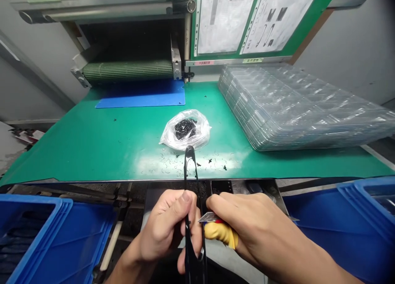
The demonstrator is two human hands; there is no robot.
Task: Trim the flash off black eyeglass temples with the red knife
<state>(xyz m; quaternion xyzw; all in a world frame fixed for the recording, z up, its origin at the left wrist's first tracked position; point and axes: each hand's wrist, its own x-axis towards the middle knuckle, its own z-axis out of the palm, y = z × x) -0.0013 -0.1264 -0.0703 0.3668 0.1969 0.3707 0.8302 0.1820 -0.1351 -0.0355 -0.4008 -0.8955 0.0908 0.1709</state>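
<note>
Head | left hand (163, 226): black loop (190, 164) | right hand (259, 226): craft knife (219, 234), tip unclear

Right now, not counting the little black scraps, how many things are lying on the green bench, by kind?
Blue mat: 1
Clear plastic bag with black pieces inside: 1
Stack of clear plastic trays: 1
Total: 3
</note>
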